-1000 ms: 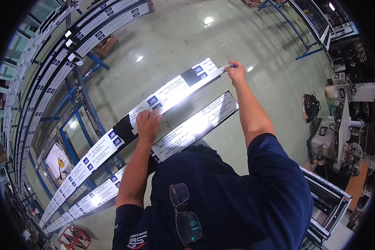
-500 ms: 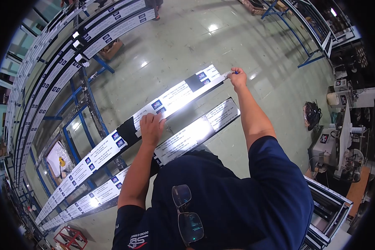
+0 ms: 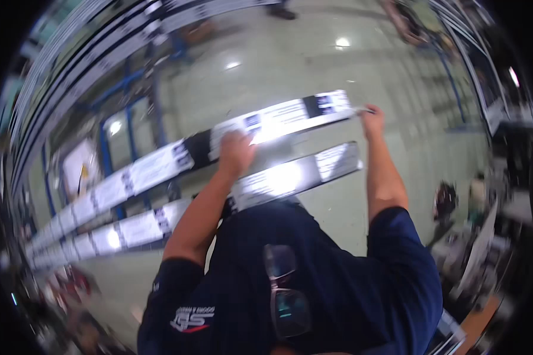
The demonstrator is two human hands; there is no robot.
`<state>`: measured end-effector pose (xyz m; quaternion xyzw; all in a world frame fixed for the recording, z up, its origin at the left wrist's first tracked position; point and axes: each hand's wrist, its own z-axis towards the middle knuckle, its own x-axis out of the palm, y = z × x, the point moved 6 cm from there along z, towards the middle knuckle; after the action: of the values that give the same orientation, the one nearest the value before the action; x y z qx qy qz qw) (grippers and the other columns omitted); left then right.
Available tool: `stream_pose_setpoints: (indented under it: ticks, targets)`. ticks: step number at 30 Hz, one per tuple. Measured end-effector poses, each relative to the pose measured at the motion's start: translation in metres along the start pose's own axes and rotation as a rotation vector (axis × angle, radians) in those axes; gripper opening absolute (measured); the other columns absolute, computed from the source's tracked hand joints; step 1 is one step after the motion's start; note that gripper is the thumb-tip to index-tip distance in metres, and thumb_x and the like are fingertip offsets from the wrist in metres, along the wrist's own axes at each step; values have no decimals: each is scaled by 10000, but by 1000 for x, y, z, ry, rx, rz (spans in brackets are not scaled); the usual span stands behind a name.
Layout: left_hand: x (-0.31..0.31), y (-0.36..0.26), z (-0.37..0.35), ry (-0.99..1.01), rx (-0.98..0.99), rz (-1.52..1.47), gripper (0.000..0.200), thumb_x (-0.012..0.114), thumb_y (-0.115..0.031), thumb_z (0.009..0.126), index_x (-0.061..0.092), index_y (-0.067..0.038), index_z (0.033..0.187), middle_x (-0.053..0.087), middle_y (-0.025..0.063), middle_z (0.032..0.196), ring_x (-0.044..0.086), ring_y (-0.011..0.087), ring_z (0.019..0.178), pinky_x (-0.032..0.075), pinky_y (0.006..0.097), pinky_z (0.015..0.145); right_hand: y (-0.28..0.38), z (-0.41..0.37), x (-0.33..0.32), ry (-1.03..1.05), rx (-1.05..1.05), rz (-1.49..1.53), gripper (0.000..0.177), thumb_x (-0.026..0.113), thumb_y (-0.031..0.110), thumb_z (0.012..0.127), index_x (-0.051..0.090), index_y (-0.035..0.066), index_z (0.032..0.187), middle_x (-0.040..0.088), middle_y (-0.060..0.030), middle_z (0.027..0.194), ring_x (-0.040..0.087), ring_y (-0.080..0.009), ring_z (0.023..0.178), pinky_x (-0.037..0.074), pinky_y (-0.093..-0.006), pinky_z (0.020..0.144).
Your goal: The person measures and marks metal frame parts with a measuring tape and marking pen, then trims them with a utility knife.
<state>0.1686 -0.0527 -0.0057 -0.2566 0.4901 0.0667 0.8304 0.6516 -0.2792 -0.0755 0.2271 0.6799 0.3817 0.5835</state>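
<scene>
A long aluminium profile [image 3: 287,118] wrapped in white printed film with dark patches runs diagonally in front of me. My left hand [image 3: 237,152] lies on its top face, fingers toward the far edge, blurred by motion. At the profile's right end, my right hand [image 3: 372,121] is closed on a slim pen-like tool [image 3: 364,110], its tip right at the end of the profile. A second film-covered profile [image 3: 337,163] lies nearer my body, roughly parallel, partly hidden by my left forearm.
More wrapped profiles [image 3: 100,68] are racked at the upper left. Blue metal stand bars [image 3: 105,142] support the left side. A person's shoe [image 3: 281,12] shows at the top of the floor. Machines and equipment [image 3: 485,248] crowd the right.
The view has turned and shifted, so the profiles appear flatter and farther right. Both hands keep their places on the profile. A person's foot shows more fully at the top.
</scene>
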Motion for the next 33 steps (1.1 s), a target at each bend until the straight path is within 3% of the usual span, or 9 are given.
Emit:
stream_pose_setpoints:
  ticks: [1, 2, 3, 6, 11, 15, 18, 25, 33]
  targets:
    - [13, -4, 9, 54, -3, 7, 270, 770, -232, 809, 700, -84, 1022, 568, 86, 922, 539, 307, 899, 425, 442, 799, 30, -18, -9, -43, -9, -17, 441, 754, 59, 755, 654, 15, 1182, 695, -98, 929, 641, -192, 812, 527, -340, 745]
    - [9, -5, 9, -9, -9, -43, 265, 767, -235, 806, 702, -85, 1014, 577, 94, 926, 543, 305, 913, 424, 445, 796, -7, 16, -1, -85, -62, -20, 376, 673, 24, 804, 658, 24, 1179, 692, -112, 1003, 649, -227, 843, 537, -362, 777]
    - [8, -6, 9, -12, -35, -47, 274, 765, -245, 808, 696, -101, 1031, 578, 86, 958, 540, 298, 950, 415, 448, 813, 48, -12, -11, -199, -267, -188, 297, 635, 37, 869, 662, 24, 1165, 677, -76, 931, 631, -181, 800, 525, -328, 735]
    - [4, -11, 5, -55, -83, -41, 299, 755, -253, 826, 669, -143, 1091, 552, 47, 1019, 506, 276, 1024, 378, 443, 877, 110, -35, 21, 5, -284, 230, 264, 614, 78, 936, 674, 39, 1191, 647, -30, 873, 598, -120, 785, 505, -277, 710]
    - [5, -10, 0, -79, -141, -34, 264, 740, -256, 850, 662, -154, 1081, 550, 38, 1023, 488, 267, 1055, 367, 432, 915, 249, -154, 101, 557, -329, 294, 285, 645, 233, 991, 718, 34, 1182, 600, 15, 792, 545, -72, 744, 473, -231, 714]
    - [5, -10, -2, -82, -145, 18, 193, 711, -306, 870, 671, -185, 1015, 569, 19, 1028, 497, 242, 1057, 367, 441, 951, 308, -252, 175, 1092, -374, 285, 203, 637, 68, 899, 679, -3, 1085, 699, -76, 915, 672, -160, 844, 522, -289, 823]
    - [12, -6, -3, 15, -177, -60, 233, 688, -271, 887, 666, -160, 1090, 590, 60, 1187, 471, 296, 1220, 358, 478, 1011, 330, -313, 213, 1351, -484, -84, 154, 659, 103, 863, 658, 12, 987, 674, -42, 840, 628, -127, 762, 502, -280, 722]
    - [22, 2, -5, 11, -217, -146, 252, 605, -292, 944, 690, -153, 1136, 620, 102, 1310, 466, 335, 1321, 288, 538, 1126, 329, -362, 268, 1526, -595, -396, 141, 668, 174, 834, 659, 57, 912, 627, -5, 761, 562, -111, 699, 473, -290, 666]
    - [18, 5, -3, 16, -238, -288, 306, 508, -271, 989, 625, -171, 1253, 614, 104, 1327, 521, 310, 1288, 396, 492, 1082, 332, -378, 270, 1543, -704, -488, 191, 686, 233, 813, 675, 72, 916, 618, -13, 743, 550, -132, 702, 471, -317, 707]
